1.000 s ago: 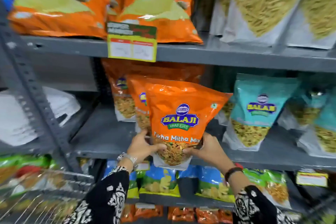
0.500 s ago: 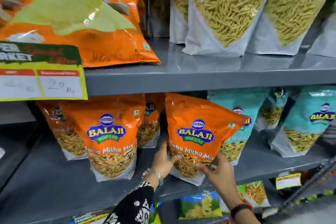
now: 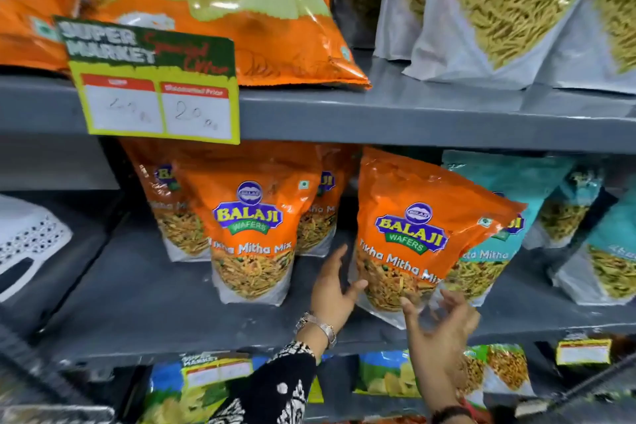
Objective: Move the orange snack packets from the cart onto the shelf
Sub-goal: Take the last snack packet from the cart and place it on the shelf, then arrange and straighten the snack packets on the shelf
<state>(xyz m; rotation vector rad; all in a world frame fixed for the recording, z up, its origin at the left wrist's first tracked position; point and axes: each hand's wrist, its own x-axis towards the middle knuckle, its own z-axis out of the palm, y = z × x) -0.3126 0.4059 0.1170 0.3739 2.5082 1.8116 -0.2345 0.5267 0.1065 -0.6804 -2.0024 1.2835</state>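
Observation:
An orange Balaji "Tikha Mitha Mix" packet (image 3: 413,234) stands on the grey middle shelf (image 3: 137,303), tilted to the right against a teal packet (image 3: 488,258). My left hand (image 3: 335,289) grips its lower left edge, thumb on the front and fingers behind. My right hand (image 3: 440,323) hovers at the packet's bottom right corner with fingers spread and blurred, holding nothing. To the left stands another orange packet (image 3: 253,234), upright, with two more behind it (image 3: 172,217) (image 3: 323,210). The cart is out of view.
More teal packets (image 3: 612,262) fill the shelf's right end. The upper shelf holds large orange chip bags (image 3: 223,10) and sev packets (image 3: 499,10), with a price tag (image 3: 155,89) on its edge. A white plastic item (image 3: 31,244) lies at left. Blue-green packets (image 3: 389,375) sit below.
The view has come closer to the shelf. The packet has shifted right and now leans on the teal packet. My right hand's fingers have come off its bottom edge and spread.

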